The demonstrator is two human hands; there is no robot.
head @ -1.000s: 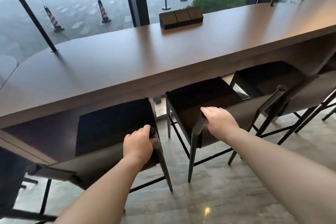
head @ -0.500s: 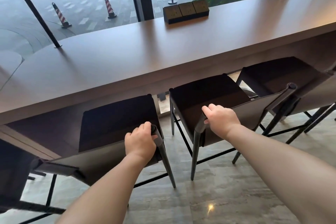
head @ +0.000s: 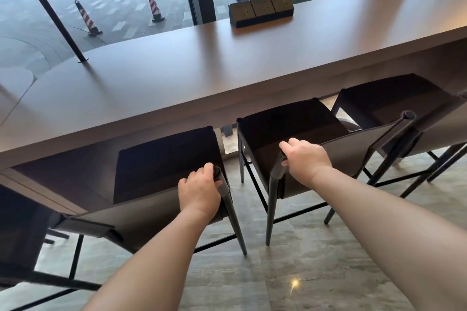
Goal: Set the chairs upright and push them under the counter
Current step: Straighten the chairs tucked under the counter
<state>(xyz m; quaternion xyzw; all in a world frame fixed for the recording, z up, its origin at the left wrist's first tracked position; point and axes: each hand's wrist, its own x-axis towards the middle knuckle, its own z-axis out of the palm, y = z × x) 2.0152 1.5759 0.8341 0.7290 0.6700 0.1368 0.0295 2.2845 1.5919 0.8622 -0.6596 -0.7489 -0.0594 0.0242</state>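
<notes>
Three dark bar chairs stand upright along the long brown counter (head: 227, 63). My left hand (head: 199, 190) grips the right end of the backrest of the left chair (head: 161, 159). On the middle chair (head: 290, 124), my right hand (head: 305, 159) grips the left end of the backrest. The front parts of both seats lie under the counter's edge. A third chair (head: 394, 101) stands to the right, also partly under the counter.
A block of three brown boxes (head: 261, 9) sits on the counter by the window. A slanted black pole (head: 50, 12) meets the counter at the left. Another dark seat (head: 17, 230) shows at the far left. Grey stone floor (head: 303, 272) lies behind the chairs.
Both chairs have slid forward, further under the counter, with my hands still on their backrests. My view has moved closer to the counter.
</notes>
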